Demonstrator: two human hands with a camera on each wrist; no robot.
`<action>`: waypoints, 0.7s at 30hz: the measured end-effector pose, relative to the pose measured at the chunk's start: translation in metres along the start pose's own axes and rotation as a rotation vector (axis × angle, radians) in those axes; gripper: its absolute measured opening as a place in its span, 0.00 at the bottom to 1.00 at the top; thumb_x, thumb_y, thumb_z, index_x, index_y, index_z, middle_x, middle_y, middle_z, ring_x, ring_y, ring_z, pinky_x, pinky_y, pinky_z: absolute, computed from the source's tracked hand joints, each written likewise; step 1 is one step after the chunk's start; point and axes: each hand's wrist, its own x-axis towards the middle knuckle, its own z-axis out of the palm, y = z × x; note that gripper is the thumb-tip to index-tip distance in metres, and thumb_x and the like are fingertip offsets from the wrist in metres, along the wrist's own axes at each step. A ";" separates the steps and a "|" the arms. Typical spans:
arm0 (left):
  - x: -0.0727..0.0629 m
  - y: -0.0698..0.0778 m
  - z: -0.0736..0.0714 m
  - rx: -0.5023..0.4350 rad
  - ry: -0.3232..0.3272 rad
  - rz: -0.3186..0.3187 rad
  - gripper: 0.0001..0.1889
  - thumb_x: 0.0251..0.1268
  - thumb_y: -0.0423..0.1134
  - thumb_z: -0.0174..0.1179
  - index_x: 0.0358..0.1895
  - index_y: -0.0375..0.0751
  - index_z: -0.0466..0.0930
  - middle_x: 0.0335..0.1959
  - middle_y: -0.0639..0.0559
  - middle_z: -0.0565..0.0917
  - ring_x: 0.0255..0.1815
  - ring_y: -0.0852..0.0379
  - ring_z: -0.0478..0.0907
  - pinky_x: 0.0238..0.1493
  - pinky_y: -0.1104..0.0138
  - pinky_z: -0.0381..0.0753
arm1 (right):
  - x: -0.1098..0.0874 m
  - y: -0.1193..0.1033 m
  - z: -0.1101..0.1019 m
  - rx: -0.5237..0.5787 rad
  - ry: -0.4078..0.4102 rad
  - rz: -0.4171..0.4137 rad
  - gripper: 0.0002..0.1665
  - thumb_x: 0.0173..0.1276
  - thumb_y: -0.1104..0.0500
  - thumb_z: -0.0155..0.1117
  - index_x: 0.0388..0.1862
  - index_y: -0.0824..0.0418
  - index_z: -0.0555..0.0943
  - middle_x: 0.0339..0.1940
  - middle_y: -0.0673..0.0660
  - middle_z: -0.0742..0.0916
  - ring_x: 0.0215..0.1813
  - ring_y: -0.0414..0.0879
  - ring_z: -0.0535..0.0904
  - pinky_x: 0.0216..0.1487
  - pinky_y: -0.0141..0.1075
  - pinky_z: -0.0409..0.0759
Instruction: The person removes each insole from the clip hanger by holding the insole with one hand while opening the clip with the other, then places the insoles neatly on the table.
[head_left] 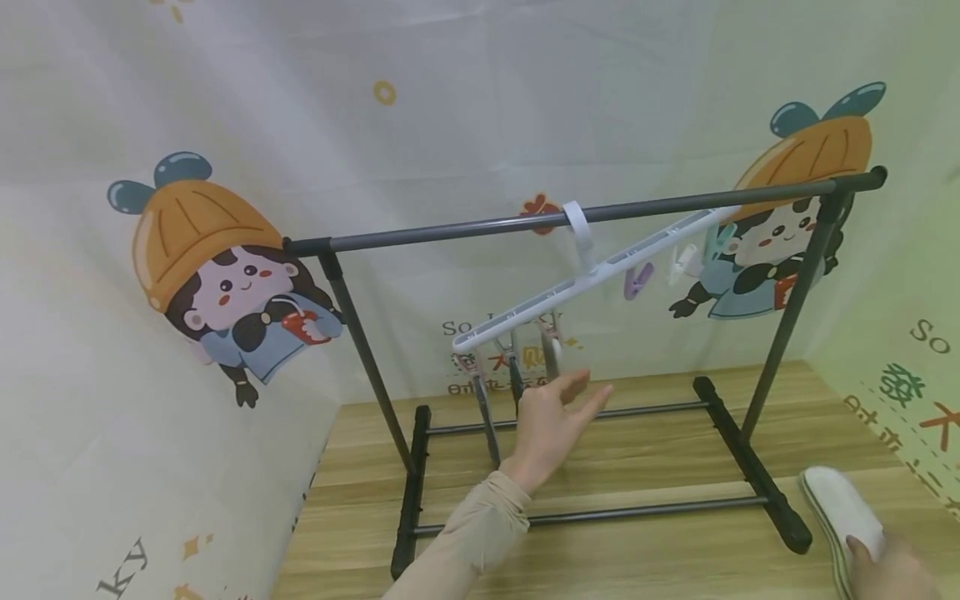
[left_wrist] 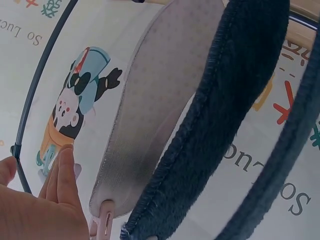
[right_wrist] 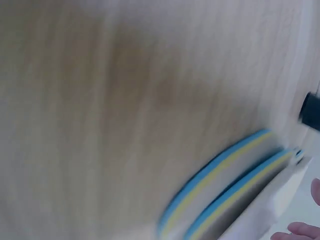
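In the head view my left hand [head_left: 546, 429] is raised before a white hanger [head_left: 592, 279], its fingers nearly straight and the thumb apart. Beside it in the left wrist view hang a pale grey insole [left_wrist: 150, 115] in a pink clip [left_wrist: 105, 217] and a fuzzy dark blue insole [left_wrist: 210, 125]. Another dark strip [left_wrist: 275, 170] hangs to their right, seen almost edge-on. At the lower right, my right hand [head_left: 892, 575] holds a white insole [head_left: 840, 504], thumb on its face. Blue-and-yellow-edged insoles [right_wrist: 215, 175] show beneath in the right wrist view.
The hanger hooks over the top bar of a dark rack [head_left: 465, 229] and tilts, left end lower. Purple [head_left: 637, 281], white [head_left: 684, 262] and green [head_left: 718, 240] clips hang on its right half. The rack stands on a wood-grain surface [head_left: 637, 458] before printed cloth walls.
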 end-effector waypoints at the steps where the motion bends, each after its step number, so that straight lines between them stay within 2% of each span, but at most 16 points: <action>1: 0.000 0.000 0.000 -0.002 -0.005 -0.004 0.25 0.65 0.54 0.64 0.55 0.38 0.83 0.52 0.43 0.86 0.49 0.52 0.87 0.48 0.70 0.84 | -0.001 -0.002 0.001 0.016 0.008 -0.031 0.30 0.73 0.60 0.53 0.63 0.81 0.60 0.58 0.85 0.69 0.59 0.79 0.67 0.60 0.65 0.70; 6: -0.001 0.001 -0.001 0.018 -0.017 -0.001 0.26 0.64 0.54 0.64 0.56 0.37 0.82 0.52 0.43 0.86 0.50 0.52 0.86 0.49 0.69 0.84 | -0.004 -0.010 0.006 0.036 -0.061 -0.130 0.31 0.76 0.57 0.50 0.65 0.80 0.58 0.62 0.86 0.65 0.61 0.82 0.63 0.60 0.70 0.67; 8: -0.002 0.002 -0.001 0.032 -0.017 0.007 0.26 0.65 0.55 0.64 0.56 0.37 0.82 0.52 0.43 0.86 0.50 0.52 0.86 0.50 0.69 0.84 | -0.005 -0.014 0.008 0.034 -0.120 -0.142 0.33 0.78 0.54 0.48 0.67 0.79 0.57 0.64 0.86 0.62 0.64 0.83 0.60 0.62 0.71 0.64; 11: -0.002 0.004 -0.002 0.046 -0.012 0.023 0.25 0.65 0.54 0.64 0.56 0.37 0.82 0.51 0.43 0.87 0.49 0.52 0.87 0.50 0.68 0.84 | -0.008 -0.023 0.011 0.042 -0.152 -0.150 0.36 0.79 0.50 0.46 0.70 0.77 0.55 0.67 0.85 0.60 0.66 0.84 0.57 0.63 0.73 0.62; 16: -0.003 0.005 -0.004 0.058 -0.003 0.033 0.24 0.66 0.53 0.64 0.55 0.38 0.83 0.50 0.44 0.87 0.48 0.53 0.87 0.49 0.67 0.85 | -0.017 -0.041 0.017 0.050 -0.123 -0.232 0.37 0.78 0.49 0.50 0.69 0.78 0.56 0.64 0.84 0.65 0.63 0.83 0.63 0.55 0.72 0.70; 18: -0.004 0.004 -0.004 0.056 -0.004 0.029 0.25 0.66 0.54 0.63 0.55 0.38 0.83 0.50 0.44 0.87 0.48 0.53 0.87 0.49 0.67 0.85 | -0.021 -0.049 0.021 0.062 -0.111 -0.286 0.37 0.78 0.50 0.51 0.69 0.79 0.57 0.62 0.84 0.66 0.62 0.82 0.64 0.55 0.70 0.70; 21: -0.004 0.004 -0.005 0.053 -0.002 0.029 0.25 0.66 0.55 0.63 0.55 0.38 0.83 0.50 0.44 0.87 0.48 0.54 0.87 0.49 0.68 0.84 | -0.026 -0.061 0.027 0.075 -0.093 -0.380 0.37 0.78 0.50 0.51 0.68 0.80 0.59 0.62 0.84 0.67 0.64 0.80 0.63 0.61 0.69 0.67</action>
